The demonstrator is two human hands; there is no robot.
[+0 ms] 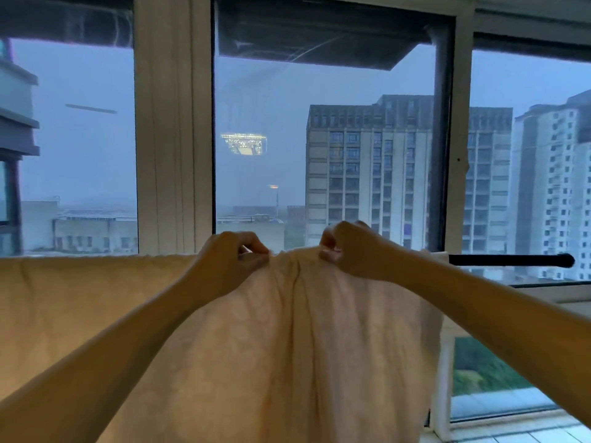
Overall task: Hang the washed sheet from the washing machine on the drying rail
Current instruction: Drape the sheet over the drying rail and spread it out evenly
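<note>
The pale, faintly patterned sheet (pixel 287 330) lies over the drying rail (pixel 511 260), its top fold running along the rail from the left edge of the view to a point just short of the rail's black right end, which sticks out bare. To the left the cloth sits flat and fairly even along the top. In the middle, between the hands, it is gathered into a bunch with long creases running down from it. By my judgement the main part of the task is done: the sheet is out of the machine and on the rail. What seems left is to spread the bunched stretch toward the free end of the rail and smooth the folds so that it hangs evenly. How far the sheet hangs on the far side cannot be seen. The left hand (pixel 224 263) and the right hand (pixel 351 251) are both raised to the level of the rail, near each other, arms reaching forward and up. The left fingers (pixel 252 247) are curled and pinch the top fold. The right fingers (pixel 329 254) are likewise clenched on a tuck of cloth just beside the bunch. Behind the rail stands a large window (pixel 172 123), with tall buildings (pixel 367 171) and a grey sky beyond.
</note>
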